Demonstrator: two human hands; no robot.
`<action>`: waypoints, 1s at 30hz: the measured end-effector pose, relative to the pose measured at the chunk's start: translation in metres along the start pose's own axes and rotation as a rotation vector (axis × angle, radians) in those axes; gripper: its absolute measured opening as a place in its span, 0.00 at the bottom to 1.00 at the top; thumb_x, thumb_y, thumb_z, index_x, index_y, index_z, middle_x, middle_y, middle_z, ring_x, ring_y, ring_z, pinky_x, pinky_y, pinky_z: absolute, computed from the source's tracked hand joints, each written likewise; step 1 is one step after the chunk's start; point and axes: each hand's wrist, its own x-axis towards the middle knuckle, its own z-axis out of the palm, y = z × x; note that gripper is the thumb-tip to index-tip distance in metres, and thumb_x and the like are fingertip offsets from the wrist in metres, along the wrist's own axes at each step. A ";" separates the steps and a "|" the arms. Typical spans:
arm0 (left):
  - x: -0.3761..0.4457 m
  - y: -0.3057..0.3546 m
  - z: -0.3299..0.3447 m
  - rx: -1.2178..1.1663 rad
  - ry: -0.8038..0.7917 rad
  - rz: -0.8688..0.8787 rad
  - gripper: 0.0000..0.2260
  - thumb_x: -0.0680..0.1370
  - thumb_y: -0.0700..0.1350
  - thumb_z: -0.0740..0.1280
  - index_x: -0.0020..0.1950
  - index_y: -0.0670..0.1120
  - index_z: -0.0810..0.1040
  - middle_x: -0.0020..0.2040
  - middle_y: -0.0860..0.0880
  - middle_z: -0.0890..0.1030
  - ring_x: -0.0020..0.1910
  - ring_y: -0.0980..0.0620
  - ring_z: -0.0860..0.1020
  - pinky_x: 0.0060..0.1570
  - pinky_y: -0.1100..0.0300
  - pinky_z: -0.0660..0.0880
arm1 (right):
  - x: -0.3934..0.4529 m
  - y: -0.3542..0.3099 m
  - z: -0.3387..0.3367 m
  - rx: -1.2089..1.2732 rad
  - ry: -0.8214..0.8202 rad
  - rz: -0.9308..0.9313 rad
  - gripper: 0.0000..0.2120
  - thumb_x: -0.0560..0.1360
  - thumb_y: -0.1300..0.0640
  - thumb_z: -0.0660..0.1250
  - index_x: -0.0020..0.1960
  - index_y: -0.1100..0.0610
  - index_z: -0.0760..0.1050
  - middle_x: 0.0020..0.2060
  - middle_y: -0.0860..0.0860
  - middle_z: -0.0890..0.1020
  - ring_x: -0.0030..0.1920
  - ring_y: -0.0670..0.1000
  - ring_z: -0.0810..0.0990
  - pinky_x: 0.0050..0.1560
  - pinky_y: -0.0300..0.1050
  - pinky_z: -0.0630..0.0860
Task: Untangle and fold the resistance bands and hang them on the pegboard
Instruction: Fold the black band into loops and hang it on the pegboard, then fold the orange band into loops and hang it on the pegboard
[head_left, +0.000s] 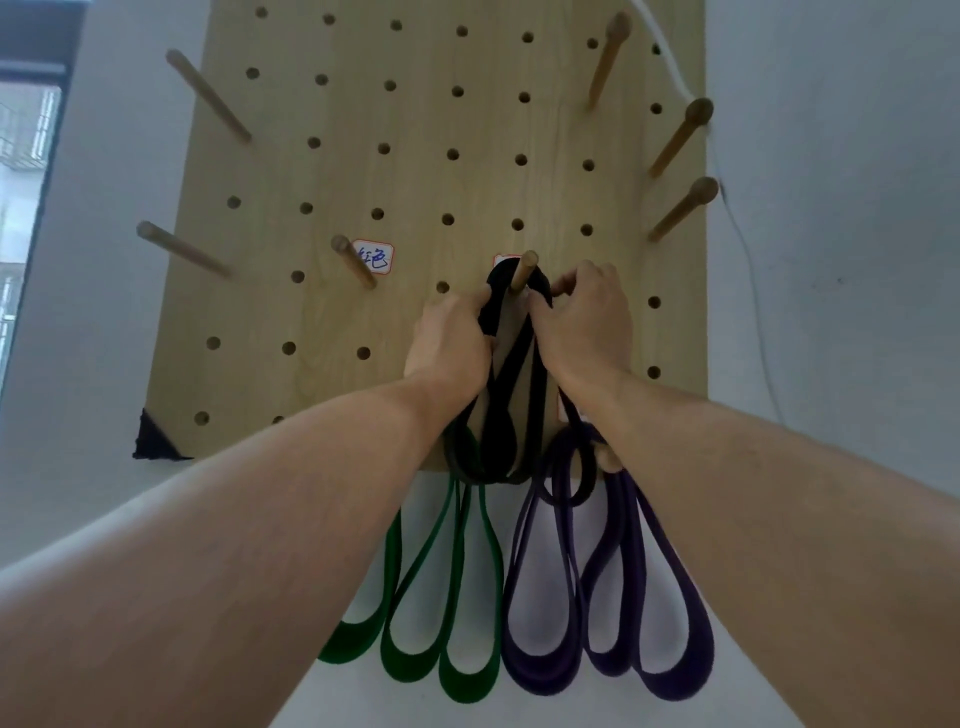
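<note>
I held the black band (511, 364) with both hands so its top loop sat over the wooden peg (523, 271) on the pegboard (363, 182). My left hand (449, 345) and right hand (584, 325) pinched its sides to keep the folds together.

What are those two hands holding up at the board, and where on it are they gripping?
Both hold the black band at its top loop, over a wooden peg: left hand on the left strand, right hand on the right.

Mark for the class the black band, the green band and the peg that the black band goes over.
black band (498, 415), head view, hanging strand.
green band (467, 670), head view, bottom loop.
peg (523, 270), head view, shaft near tip.
</note>
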 end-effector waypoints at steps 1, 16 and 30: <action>0.001 -0.001 0.002 0.005 0.011 -0.007 0.24 0.80 0.35 0.63 0.75 0.51 0.72 0.58 0.48 0.83 0.55 0.48 0.82 0.56 0.48 0.81 | 0.003 -0.001 -0.002 0.021 0.000 -0.036 0.14 0.79 0.48 0.70 0.60 0.54 0.75 0.55 0.48 0.77 0.53 0.48 0.77 0.50 0.41 0.72; 0.008 0.020 -0.012 0.332 -0.269 -0.041 0.16 0.80 0.39 0.66 0.68 0.46 0.74 0.54 0.46 0.79 0.55 0.42 0.80 0.47 0.53 0.77 | 0.024 -0.018 -0.006 -0.118 -0.279 0.136 0.06 0.77 0.59 0.71 0.52 0.54 0.85 0.40 0.49 0.83 0.42 0.50 0.82 0.36 0.40 0.73; -0.104 -0.004 -0.138 0.297 -0.243 -0.283 0.32 0.79 0.54 0.70 0.80 0.52 0.63 0.76 0.46 0.70 0.69 0.44 0.74 0.66 0.49 0.72 | -0.069 -0.069 -0.062 -0.045 -0.397 0.197 0.17 0.83 0.53 0.64 0.71 0.47 0.77 0.68 0.49 0.81 0.64 0.54 0.81 0.63 0.48 0.78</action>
